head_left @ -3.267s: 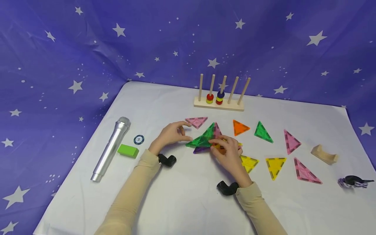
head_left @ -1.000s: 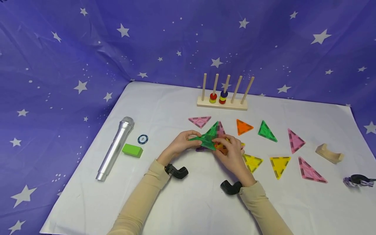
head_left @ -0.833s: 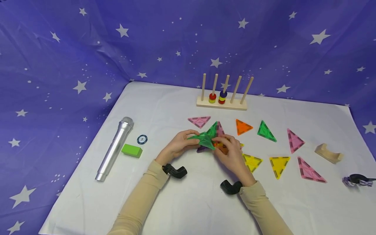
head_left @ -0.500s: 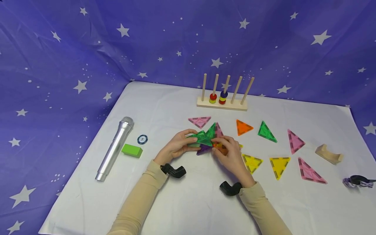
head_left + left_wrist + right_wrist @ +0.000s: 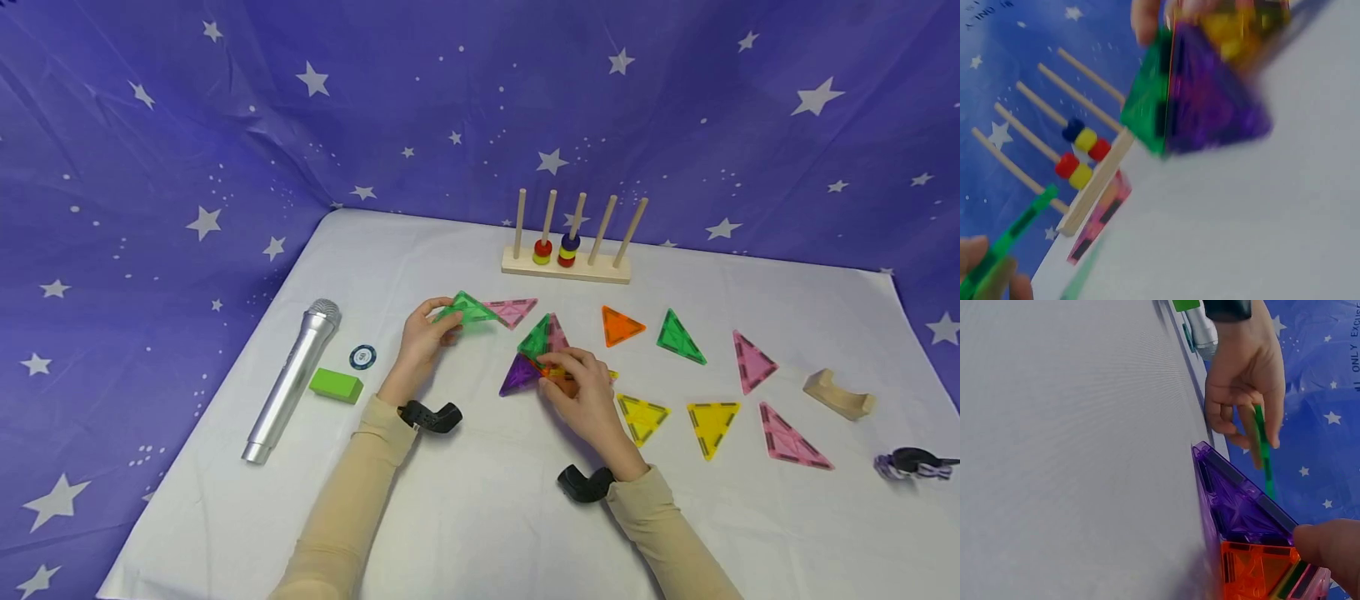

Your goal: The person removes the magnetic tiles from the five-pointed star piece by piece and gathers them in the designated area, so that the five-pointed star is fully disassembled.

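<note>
pinching green tile (image 5: 471, 308) in left fingers (image 5: 448, 321), tilted, apart from and left of tile cluster (image 5: 534, 340) gripped by right fingers (image 5: 568, 360), nearer back edge of surface (image 5: 480, 517).

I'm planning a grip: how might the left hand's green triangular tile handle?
The green triangular tile is probably stiff: pinched by the left hand, it looks straight in the wrist views. It seems light, being thin, and perhaps slippery, given its smooth-looking face.

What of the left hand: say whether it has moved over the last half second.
Yes: the left hand moved leftward and forward, nearer the poker chip in head view.
</note>
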`<state>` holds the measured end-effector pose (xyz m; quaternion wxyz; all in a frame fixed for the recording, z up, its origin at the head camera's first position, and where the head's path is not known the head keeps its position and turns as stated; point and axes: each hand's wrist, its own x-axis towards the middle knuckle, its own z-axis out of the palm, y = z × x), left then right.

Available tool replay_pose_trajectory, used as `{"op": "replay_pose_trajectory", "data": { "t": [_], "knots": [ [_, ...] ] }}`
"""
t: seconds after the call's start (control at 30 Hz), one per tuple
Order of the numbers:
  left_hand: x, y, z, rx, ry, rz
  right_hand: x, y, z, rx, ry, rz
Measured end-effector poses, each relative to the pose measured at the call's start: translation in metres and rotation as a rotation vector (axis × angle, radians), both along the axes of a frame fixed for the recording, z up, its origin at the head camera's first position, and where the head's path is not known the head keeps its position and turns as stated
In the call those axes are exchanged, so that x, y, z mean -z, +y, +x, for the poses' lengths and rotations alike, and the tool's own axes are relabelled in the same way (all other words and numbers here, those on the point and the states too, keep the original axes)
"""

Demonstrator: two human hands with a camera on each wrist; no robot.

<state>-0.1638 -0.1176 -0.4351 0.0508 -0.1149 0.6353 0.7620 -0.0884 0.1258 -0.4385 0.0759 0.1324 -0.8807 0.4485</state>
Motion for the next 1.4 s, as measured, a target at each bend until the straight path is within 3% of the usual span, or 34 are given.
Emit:
{"op": "replay_pose_trajectory", "data": {
  "t": [0.1,0.23,0.53,0.8,1.0,1.27,1.33,1.4],
  "knots": [
    [-0.002,-0.005,-0.01,-0.077,0.007,-0.154,-0.001,0.001,0.0,-0.002,-0.009,-0.001],
    [0.0,-0.011,-0.02,-0.11,0.018,-0.318,-0.001,0.0,0.001,-0.017,-0.016,0.002],
    [0.004,-0.013,-0.024,-0.04,0.081,-0.661,-0.002,0.002,0.001,-0.017,-0.004,0.009],
    [0.003,-0.004,-0.025,-0.053,0.115,-0.799,-0.003,0.003,0.0,-0.014,-0.013,0.007],
    [-0.005,-0.003,-0.007,0.041,0.146,-0.85,-0.003,0.003,0.0,-0.016,-0.031,0.014],
    [-0.014,0.003,0.023,0.122,0.278,-0.934,-0.004,0.003,-0.001,-0.032,-0.035,0.0],
    [-0.015,0.008,0.029,0.186,0.344,-0.922,-0.004,0.003,-0.001,-0.036,-0.037,0.001],
    [-0.013,0.015,0.034,0.305,0.406,-0.897,-0.004,0.004,-0.001,-0.036,-0.036,0.004]
  ]
}}
